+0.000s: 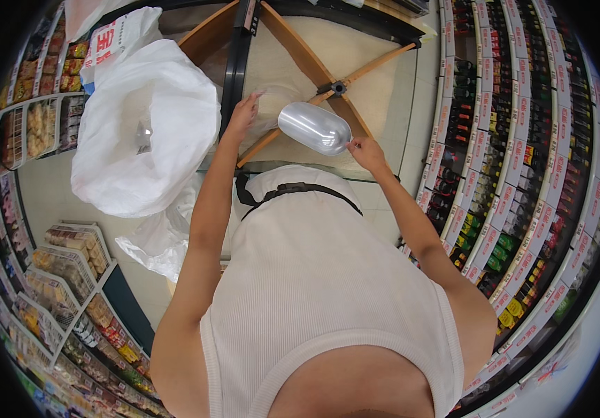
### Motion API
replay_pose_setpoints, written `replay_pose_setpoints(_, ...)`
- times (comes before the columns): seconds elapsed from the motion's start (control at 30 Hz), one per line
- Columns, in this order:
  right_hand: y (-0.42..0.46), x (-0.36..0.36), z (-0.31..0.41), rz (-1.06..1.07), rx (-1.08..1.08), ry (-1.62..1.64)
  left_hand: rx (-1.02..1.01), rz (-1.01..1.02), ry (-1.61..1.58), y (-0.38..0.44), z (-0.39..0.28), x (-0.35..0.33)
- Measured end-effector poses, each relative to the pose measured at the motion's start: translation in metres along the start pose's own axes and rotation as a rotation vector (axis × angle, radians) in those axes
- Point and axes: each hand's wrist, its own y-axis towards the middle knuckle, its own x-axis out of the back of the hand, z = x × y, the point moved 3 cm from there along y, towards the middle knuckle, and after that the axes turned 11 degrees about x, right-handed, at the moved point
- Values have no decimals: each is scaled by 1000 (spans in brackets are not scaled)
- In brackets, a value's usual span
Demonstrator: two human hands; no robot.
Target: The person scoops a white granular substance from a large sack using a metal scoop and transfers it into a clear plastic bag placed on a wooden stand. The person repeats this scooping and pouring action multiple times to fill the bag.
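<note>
My right hand (367,153) grips the handle end of a shiny metal scoop (314,128), which lies level over a bin of pale grain that looks like rice (300,57). At the bin's left divider, my left hand (245,116) holds the edge of a thin clear plastic bag (278,102). The bag spreads to the right towards the scoop's mouth; what it holds cannot be told. Wooden slats (300,42) cross above the grain and meet at a dark hub (338,88). To the left of my left arm stands a large white sack (180,157) with its mouth wide.
Shelves of bottles and packets with price strips (451,78) curve along the right. Racks of packaged snacks (70,261) stand at the left. A crumpled clear plastic bag (159,243) lies below the white sack. A black divider (235,62) edges the grain bin.
</note>
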Motion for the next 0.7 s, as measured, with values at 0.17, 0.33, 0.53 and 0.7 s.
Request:
replay_pose_setpoints(0.17, -4, 16, -1, 45, -6, -39, -20, -19, -9, -11, -7, 4)
replay_pose_setpoints(0.33, -23, 22, -27, 10, -17, -176, -22, -19, -53, -10, 0, -4)
replay_pose_setpoints(0.53, -2, 3, -22, 143, -5, -392, -8, -63, -58, -9, 1, -4)
replay_pose_setpoints(0.7, 87, -124, -23, 256, -42, -420, -6, -87, -3, -8, -3, -10)
